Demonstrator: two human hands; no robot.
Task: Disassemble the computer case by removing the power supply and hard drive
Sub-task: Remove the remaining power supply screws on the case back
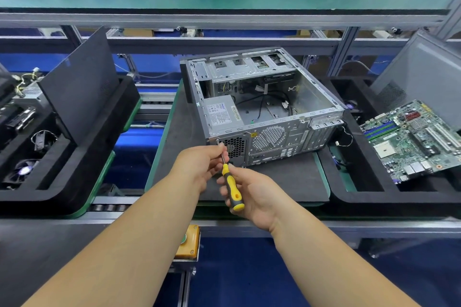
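While the screwdriver is engaged, entries as follows.

Case position: computer case (264,107) lies on its side at frame centre on a dark foam mat (287,182), open side up, rear panel turned toward the person; judged so that the rear screws face the tool.

Power supply: power supply (223,113) sits seated in the case's near-left corner, label up, not yet removed.

Hard drive: not identifiable with certainty; the drive cage (239,67) is at the far side of the case, contents unclear.

Tool: yellow-and-black screwdriver (230,183) angles up and left, its tip at a screw (217,140) on the upper-left corner of the rear panel, beside the supply's vent grille.

Right hand: right hand (254,197) is wrapped round the handle, fingers curled, judged to supply the turning.

Left hand: left hand (202,164) pinches the metal shaft with fingertips near the tip, likely to steady it on the screw head.

Step, as judged: loosening the supply's mounting screws.

Surroundings: motherboard (414,137) rests in a black tray at right of frame; fans (25,169) and a side panel (79,85) in a tray at left.
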